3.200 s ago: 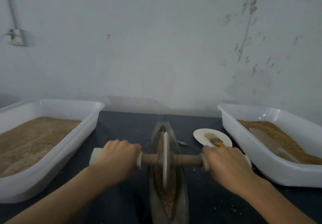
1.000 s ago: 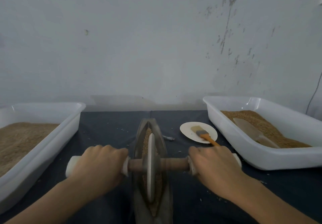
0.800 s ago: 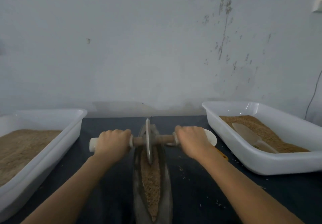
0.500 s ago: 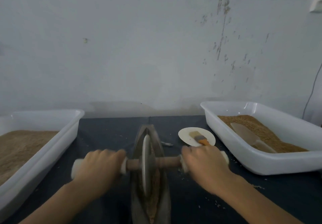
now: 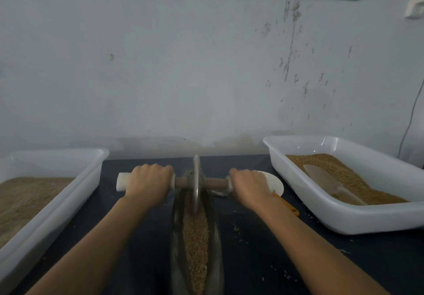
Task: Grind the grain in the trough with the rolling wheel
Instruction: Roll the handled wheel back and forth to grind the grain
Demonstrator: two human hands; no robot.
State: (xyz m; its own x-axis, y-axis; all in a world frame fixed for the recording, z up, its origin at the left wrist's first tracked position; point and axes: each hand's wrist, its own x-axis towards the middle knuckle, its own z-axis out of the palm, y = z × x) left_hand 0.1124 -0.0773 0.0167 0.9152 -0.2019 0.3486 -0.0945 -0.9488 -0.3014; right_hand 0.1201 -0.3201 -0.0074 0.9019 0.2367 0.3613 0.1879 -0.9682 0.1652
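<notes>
Trough (image 5: 214, 237): long, metal, centred on dark desk (image 5: 252, 260), holding grain (image 5: 195, 232). Wheel (image 5: 195, 186): upright at trough's far end, rim in grain. Left hand (image 5: 149, 182): fist wrapped round handle left of trough. Right hand (image 5: 249, 185): fist wrapped round handle right of trough. White tubs of grain: one left of trough (image 5: 68, 193), one right (image 5: 344, 216).

Two hands, the left hand (image 5: 149, 181) and the right hand (image 5: 249, 185), are seen, with one rolling wheel (image 5: 196, 186) and one trough (image 5: 197, 237) between their fingers. Two white tubs (image 5: 358, 219) (image 5: 46, 221), one scoop (image 5: 330, 184), one plate (image 5: 276, 185) and one brush (image 5: 286, 205) are counted outside them.
</notes>
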